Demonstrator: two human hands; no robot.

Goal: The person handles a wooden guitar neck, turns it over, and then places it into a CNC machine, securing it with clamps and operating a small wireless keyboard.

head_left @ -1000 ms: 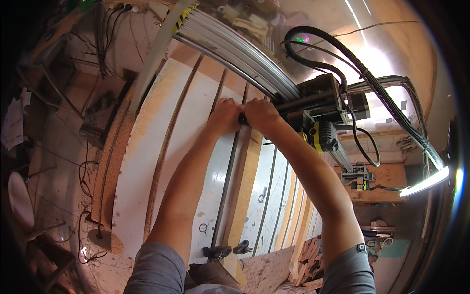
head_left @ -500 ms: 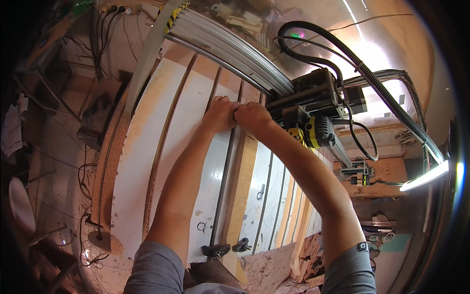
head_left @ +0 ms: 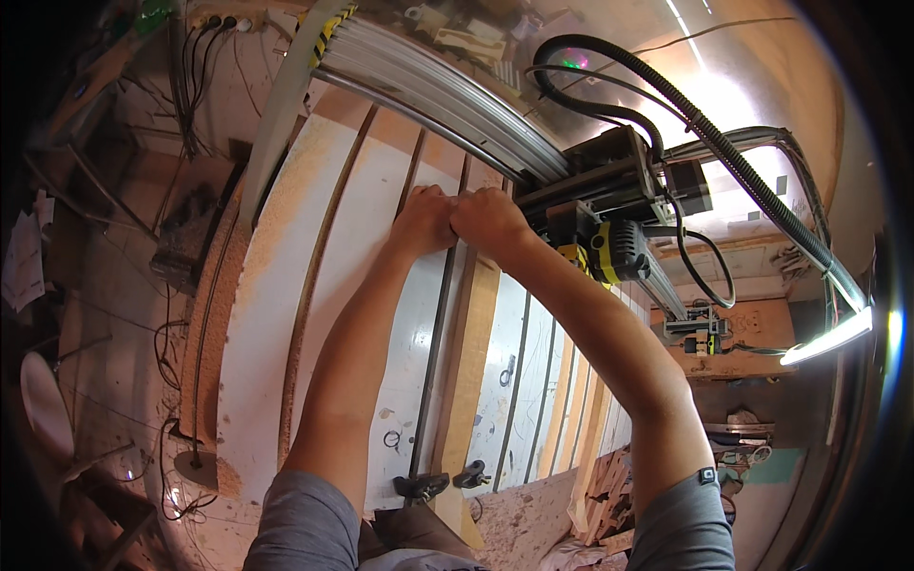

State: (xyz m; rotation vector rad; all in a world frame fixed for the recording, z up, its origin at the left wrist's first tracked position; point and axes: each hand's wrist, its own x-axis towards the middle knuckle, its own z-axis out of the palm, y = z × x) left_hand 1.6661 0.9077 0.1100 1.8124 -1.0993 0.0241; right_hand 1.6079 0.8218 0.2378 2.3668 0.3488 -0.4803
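Observation:
My left hand [head_left: 424, 220] and my right hand [head_left: 489, 225] are closed and pressed together over the far part of the white slotted machine bed [head_left: 367, 257]. Both sets of fingers are curled, and whatever they grip is hidden beneath them. From below my hands a long light wooden strip [head_left: 468, 357] runs towards me. A thin dark slot or rod lies along its left side. At the strip's near end are a black clamp [head_left: 422, 487] and, to its right, a smaller black clamp-like piece [head_left: 471, 475].
The gantry beam [head_left: 438, 86] crosses beyond my hands. A black and yellow spindle motor [head_left: 614, 252] hangs close to my right forearm, with a ribbed black hose [head_left: 733, 171] arching above. Wood offcuts [head_left: 609, 495] are heaped at lower right, and a metal ring [head_left: 392, 439] lies on the bed.
My hands stay closed together at nearly the same spot, shifted very slightly left. The rest of the scene shows only a small camera shift.

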